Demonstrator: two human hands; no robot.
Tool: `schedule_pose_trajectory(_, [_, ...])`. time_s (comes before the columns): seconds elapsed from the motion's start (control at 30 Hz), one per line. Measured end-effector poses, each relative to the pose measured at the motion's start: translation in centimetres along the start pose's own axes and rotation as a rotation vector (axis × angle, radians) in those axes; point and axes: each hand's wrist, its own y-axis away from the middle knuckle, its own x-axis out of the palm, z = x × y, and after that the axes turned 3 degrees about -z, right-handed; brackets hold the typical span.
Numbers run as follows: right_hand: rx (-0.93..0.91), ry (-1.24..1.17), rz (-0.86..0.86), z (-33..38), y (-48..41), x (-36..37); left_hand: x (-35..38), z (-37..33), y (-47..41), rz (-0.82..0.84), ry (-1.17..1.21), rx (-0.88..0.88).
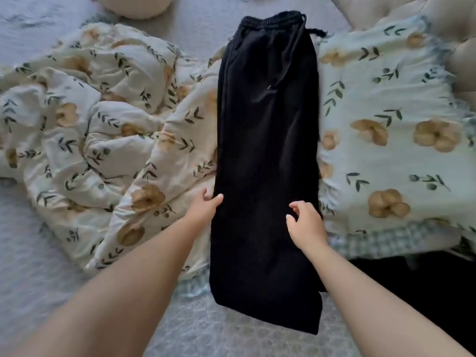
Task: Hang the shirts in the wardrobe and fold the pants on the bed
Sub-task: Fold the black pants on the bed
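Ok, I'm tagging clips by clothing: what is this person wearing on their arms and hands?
Nothing that shows. The left arm and right arm are bare to the frame's edge, with no sleeves in view. The left hand and right hand have no gloves, and no ring, watch or bracelet shows.

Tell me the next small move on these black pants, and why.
Probably pinch the two side edges where the hands are. The black pants lie straight on the bed, legs stacked, waistband far, not yet folded across. The left hand touches the left edge and the right hand is by the right edge, both partway along, neither showing a grip on cloth yet.
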Motion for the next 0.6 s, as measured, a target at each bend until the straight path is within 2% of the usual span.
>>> schedule_pose_trajectory(0.13, [0.109, 0.018, -0.097, -4.3, 3.4, 3.2, 2.3, 6.1, 0.3, 0.013, -0.031, -0.100])
schedule_pose_trajectory(0.23, [0.201, 0.058, -0.219, -7.0, 5.3, 5.2, 3.7, 9.3, 0.2, -0.063, -0.009, -0.074])
schedule_pose_trajectory(0.33, [0.315, -0.015, -0.308, -9.0, 6.8, 6.9, 4.9, 11.9, -0.1, -0.149, 0.024, -0.064])
schedule_pose_trajectory(0.4, [0.366, -0.090, -0.336, -10.2, 7.8, 7.9, 5.7, 13.9, -0.1, -0.120, 0.054, -0.120])
schedule_pose_trajectory(0.47, [0.441, -0.221, -0.318, -11.5, 8.7, 8.6, 6.6, 15.9, 0.3, -0.063, 0.077, -0.155])
schedule_pose_trajectory(0.53, [0.516, -0.360, -0.217, -12.5, 9.4, 9.2, 7.5, 17.1, 0.6, 0.010, 0.137, -0.193])
schedule_pose_trajectory(0.6, [0.494, -0.334, -0.087, -13.0, 10.1, 9.7, 8.6, 17.9, 0.8, 0.094, 0.205, -0.257])
